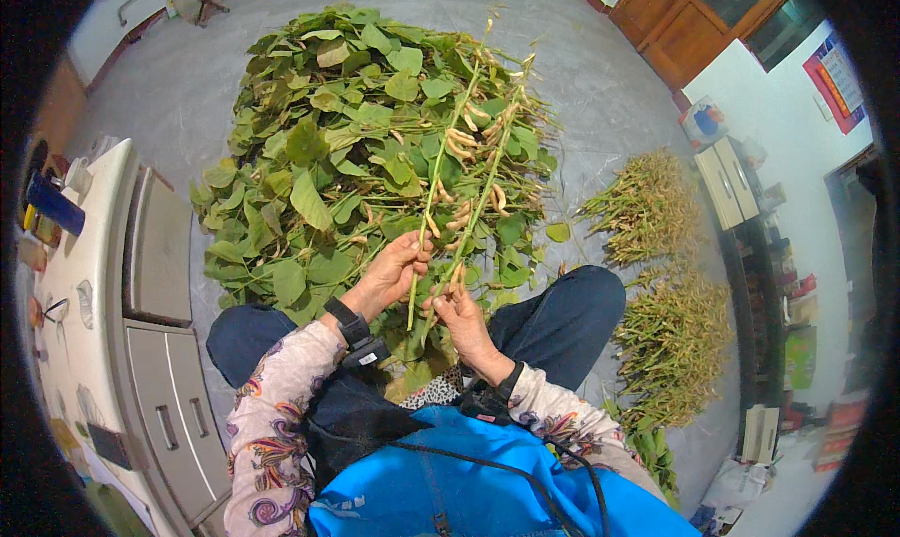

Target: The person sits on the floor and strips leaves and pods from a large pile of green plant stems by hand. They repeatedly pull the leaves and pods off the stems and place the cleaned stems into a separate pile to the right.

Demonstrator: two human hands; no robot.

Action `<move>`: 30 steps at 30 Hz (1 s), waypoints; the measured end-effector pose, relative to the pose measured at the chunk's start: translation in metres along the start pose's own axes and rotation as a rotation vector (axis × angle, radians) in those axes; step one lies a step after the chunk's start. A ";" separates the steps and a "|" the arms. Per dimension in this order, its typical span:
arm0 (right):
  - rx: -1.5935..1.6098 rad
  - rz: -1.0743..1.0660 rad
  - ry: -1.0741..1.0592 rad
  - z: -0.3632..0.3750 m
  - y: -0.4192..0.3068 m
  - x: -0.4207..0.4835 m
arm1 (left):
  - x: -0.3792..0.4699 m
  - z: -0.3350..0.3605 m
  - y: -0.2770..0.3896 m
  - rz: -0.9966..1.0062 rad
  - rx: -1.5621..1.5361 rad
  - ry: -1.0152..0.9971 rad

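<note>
My left hand is closed around the lower part of a bare green soybean stalk hung with tan pods. A second podded soybean stalk is gripped near its cut end by my right hand. Both stalks point away from me, side by side and slightly apart, leaves stripped from them. Beneath and beyond them spreads a large heap of leafy soybean plants, with pods showing among the leaves. Each wrist wears a dark strap.
Stripped podded stalks lie in two bundles, a farther bundle and a nearer bundle, on the grey floor at my right. A cabinet borders my left. Dark shelving stands along the right wall. A loose leaf lies beside the heap.
</note>
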State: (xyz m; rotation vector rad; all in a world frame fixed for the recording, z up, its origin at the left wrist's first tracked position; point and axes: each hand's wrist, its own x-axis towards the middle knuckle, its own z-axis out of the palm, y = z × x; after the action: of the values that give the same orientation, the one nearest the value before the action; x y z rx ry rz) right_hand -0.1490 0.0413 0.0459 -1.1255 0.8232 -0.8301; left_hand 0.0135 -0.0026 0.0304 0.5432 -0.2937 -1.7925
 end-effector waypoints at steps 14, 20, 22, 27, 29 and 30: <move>-0.189 -0.011 0.043 -0.013 0.029 0.024 | 0.023 -0.032 -0.026 -0.066 0.089 0.038; -0.320 0.066 0.064 -0.019 0.043 0.030 | 0.026 -0.045 -0.030 -0.108 0.097 0.094; -0.152 0.173 0.038 -0.017 0.040 0.029 | 0.026 -0.047 -0.030 -0.111 0.106 0.152; 0.196 0.414 0.062 -0.013 0.025 0.023 | 0.023 -0.042 -0.031 -0.130 0.197 0.133; 0.185 0.453 0.009 -0.011 0.021 0.022 | 0.019 -0.035 -0.031 -0.135 0.260 0.149; 0.193 0.467 0.006 -0.009 0.020 0.021 | 0.016 -0.030 -0.031 -0.143 0.304 0.156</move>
State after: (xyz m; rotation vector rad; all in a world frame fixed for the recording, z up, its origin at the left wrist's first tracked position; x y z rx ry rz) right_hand -0.1443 0.0233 0.0220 -0.7193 0.9420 -0.5076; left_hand -0.0004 -0.0069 -0.0133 0.9348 -0.4314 -1.8409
